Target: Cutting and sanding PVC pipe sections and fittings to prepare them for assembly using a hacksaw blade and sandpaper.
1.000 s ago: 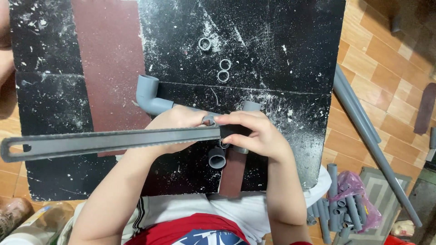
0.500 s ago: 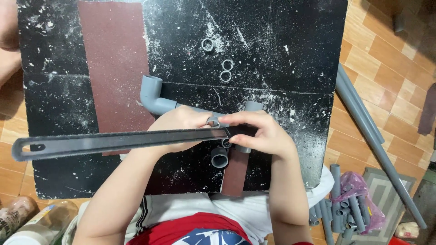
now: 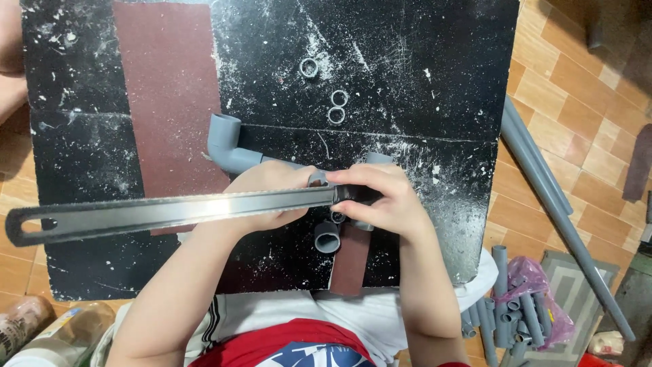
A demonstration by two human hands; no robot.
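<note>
My left hand [image 3: 272, 194] grips a grey pipe with an elbow fitting [image 3: 225, 141] and holds it down on the black board [image 3: 421, 61]. My right hand [image 3: 384, 200] pinches the right end of a long metal saw blade [image 3: 149, 214]. The blade lies across the pipe and reaches far to the left, past the board's edge. A short grey pipe piece [image 3: 327, 236] sits just below my hands. Where the blade meets the pipe is hidden by my fingers.
Three grey rings [image 3: 309, 67] [image 3: 339, 97] [image 3: 335, 115] lie on the board above. A wide red-brown sandpaper sheet [image 3: 170, 95] covers its left part and a narrow strip [image 3: 350, 261] lies near me. Long grey pipes [image 3: 557, 204] and a bag of pipe offcuts [image 3: 526, 306] rest on the tiled floor to the right.
The blade slid slightly right, then back left across the pipe. Both hands keep their grip in the same place.
</note>
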